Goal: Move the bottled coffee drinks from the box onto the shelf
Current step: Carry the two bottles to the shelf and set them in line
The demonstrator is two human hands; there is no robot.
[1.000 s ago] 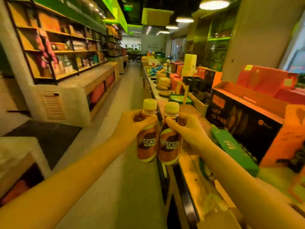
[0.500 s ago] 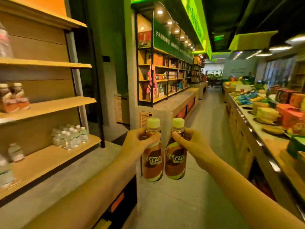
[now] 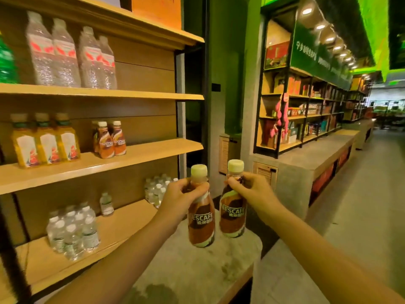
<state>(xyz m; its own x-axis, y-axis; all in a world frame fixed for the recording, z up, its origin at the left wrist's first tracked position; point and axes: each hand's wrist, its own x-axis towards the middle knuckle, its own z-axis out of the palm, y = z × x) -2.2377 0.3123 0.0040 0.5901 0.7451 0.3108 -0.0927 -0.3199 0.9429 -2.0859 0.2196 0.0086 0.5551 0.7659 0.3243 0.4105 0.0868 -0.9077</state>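
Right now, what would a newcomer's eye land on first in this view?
Dead centre, two Nescafe bottles are held side by side: the left coffee bottle in the left hand, the right coffee bottle in the right hand, each gripped near the neck. To the left, matching shelved coffee bottles stand on the middle shelf beside yellow juice bottles.

I see a shop: wooden shelves (image 3: 140,151) hold water bottles (image 3: 65,53), juice bottles (image 3: 46,143) and coffee bottles (image 3: 111,140), and more full racks (image 3: 306,115) line a long aisle (image 3: 370,194).
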